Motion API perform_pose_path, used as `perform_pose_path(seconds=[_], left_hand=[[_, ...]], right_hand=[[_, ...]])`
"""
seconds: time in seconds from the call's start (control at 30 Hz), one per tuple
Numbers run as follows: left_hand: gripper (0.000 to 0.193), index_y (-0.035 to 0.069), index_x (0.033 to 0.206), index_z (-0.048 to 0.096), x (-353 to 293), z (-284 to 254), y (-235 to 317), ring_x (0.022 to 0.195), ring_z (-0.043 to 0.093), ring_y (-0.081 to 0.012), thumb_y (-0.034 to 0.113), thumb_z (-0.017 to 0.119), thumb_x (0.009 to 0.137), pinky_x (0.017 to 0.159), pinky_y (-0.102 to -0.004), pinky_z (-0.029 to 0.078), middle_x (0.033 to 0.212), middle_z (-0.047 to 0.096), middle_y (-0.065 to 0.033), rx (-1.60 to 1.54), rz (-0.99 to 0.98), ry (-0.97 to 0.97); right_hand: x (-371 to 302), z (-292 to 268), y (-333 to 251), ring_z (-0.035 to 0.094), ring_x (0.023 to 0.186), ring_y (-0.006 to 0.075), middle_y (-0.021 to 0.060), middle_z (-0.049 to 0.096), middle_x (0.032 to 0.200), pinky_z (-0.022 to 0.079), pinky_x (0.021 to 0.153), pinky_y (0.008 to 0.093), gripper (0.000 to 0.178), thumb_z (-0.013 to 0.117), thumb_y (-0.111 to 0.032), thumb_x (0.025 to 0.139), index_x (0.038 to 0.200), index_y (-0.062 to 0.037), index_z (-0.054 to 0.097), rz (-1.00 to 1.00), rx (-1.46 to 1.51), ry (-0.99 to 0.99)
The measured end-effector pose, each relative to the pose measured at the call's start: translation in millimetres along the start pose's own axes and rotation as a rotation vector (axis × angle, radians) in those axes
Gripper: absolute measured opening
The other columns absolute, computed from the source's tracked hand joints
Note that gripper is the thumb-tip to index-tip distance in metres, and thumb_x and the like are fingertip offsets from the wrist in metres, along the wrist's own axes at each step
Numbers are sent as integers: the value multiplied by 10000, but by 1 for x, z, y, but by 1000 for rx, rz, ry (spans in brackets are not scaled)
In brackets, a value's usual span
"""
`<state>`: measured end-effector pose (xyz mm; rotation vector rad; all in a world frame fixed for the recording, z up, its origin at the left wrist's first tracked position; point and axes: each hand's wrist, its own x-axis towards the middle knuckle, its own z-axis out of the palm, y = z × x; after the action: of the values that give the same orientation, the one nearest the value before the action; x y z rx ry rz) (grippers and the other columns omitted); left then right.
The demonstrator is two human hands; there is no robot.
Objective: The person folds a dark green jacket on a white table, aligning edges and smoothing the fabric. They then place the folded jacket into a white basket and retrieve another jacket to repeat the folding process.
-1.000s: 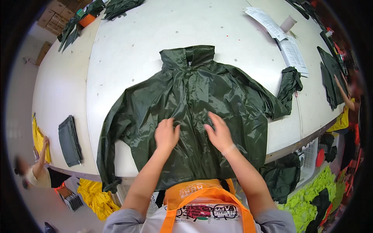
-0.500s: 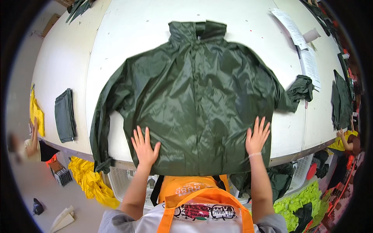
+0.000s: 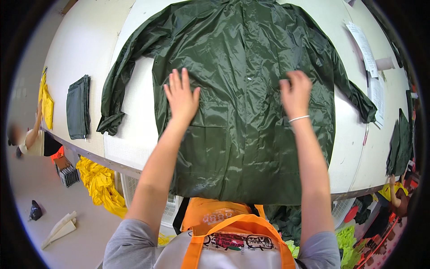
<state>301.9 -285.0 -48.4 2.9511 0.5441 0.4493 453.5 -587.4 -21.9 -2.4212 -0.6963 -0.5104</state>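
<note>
A dark green rain jacket (image 3: 257, 134) lies spread front up on the table, its hem hanging at the near edge and its collar cut off by the top of the view. My left hand (image 3: 182, 99) rests flat on its left front, fingers apart, just above a pocket flap. Over the right front is my right hand (image 3: 296, 95), its fingers curled and smeared by motion; nothing shows in it. Both sleeves stretch out sideways and down, the left one ending in a bunched cuff.
A folded dark green stack (image 3: 78, 107) sits left on the white table (image 3: 134, 103). Printed sheets (image 3: 363, 49) lie at right. Yellow garments (image 3: 101, 184) hang below the table edge near a white crate (image 3: 131, 188). Other people work at both sides.
The jacket has shifted away from me, showing more of its lower front. Its right sleeve is now straighter. Both hands have moved farther up it, and the right hand's fingers have curled.
</note>
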Motion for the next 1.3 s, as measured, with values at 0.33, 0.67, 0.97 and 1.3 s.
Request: perform_pose_path(seconds=[0.33, 0.67, 0.97, 1.3], left_hand=[[337, -8, 788, 630, 70, 12, 121, 618, 649, -277, 318, 590, 864, 627, -404, 507, 636, 646, -131, -356, -143, -539], [295, 36, 733, 514, 94, 27, 111, 473, 585, -128, 237, 511, 949, 432, -216, 437, 616, 615, -82, -1229, -295, -1066], [300, 47, 744, 461, 81, 30, 117, 466, 570, -118, 250, 490, 962, 425, -218, 432, 572, 547, -36, -1278, -255, -905], [255, 15, 800, 508, 69, 31, 129, 492, 611, -209, 239, 543, 919, 487, -340, 469, 603, 616, -108, -987, -130, -575]], right_hand=[[-3, 53, -64, 608, 797, 322, 144, 630, 840, 491, 739, 395, 161, 630, -83, 756, 894, -5, 661, 458, 287, -282], [-5, 52, -59, 631, 661, 128, 112, 686, 836, 500, 618, 247, 164, 643, -27, 798, 945, 28, 691, 708, 626, -217], [-4, 55, -63, 577, 598, 84, 74, 656, 724, 478, 579, 237, 139, 673, -52, 792, 861, 66, 649, 763, 718, -305], [-4, 55, -66, 577, 876, 362, 176, 621, 901, 469, 766, 412, 186, 642, -137, 780, 899, 3, 620, 493, 335, -308]])
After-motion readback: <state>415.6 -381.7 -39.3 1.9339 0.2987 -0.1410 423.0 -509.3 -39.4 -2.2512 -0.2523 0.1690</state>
